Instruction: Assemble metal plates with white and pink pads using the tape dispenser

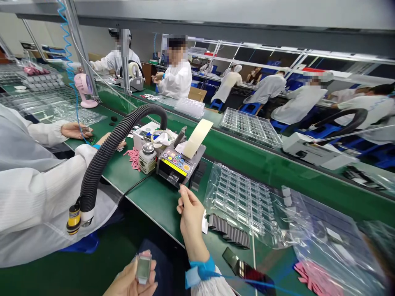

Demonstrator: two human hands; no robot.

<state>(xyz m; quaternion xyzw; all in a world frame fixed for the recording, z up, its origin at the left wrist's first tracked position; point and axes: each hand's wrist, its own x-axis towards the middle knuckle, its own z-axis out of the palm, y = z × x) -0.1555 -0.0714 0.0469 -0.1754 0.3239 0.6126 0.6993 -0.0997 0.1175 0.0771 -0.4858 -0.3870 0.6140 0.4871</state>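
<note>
In the head view, my left hand point(134, 275) at the bottom holds a small rectangular display module point(143, 268) with a grey face and a pale frame. My right hand point(189, 207) reaches to the front of an automatic tape dispenser point(175, 162) with coloured buttons and a yellow label. Thumb and forefinger are pinched at the end of a dark, shiny tape strip point(173, 178) at the dispenser's mouth. A blue wrist strap point(200, 269) is around my right wrist. A roll of cream tape point(199, 137) stands up from the machine.
Left of the dispenser are a pump bottle point(147, 158), pink strips point(132, 158) and a black extraction hose point(114, 135). To the right lie a clear tray point(242, 195), a row of dark blocks point(228, 231) and more pink strips point(317, 277). A co-worker's sleeve point(40, 181) is close on the left.
</note>
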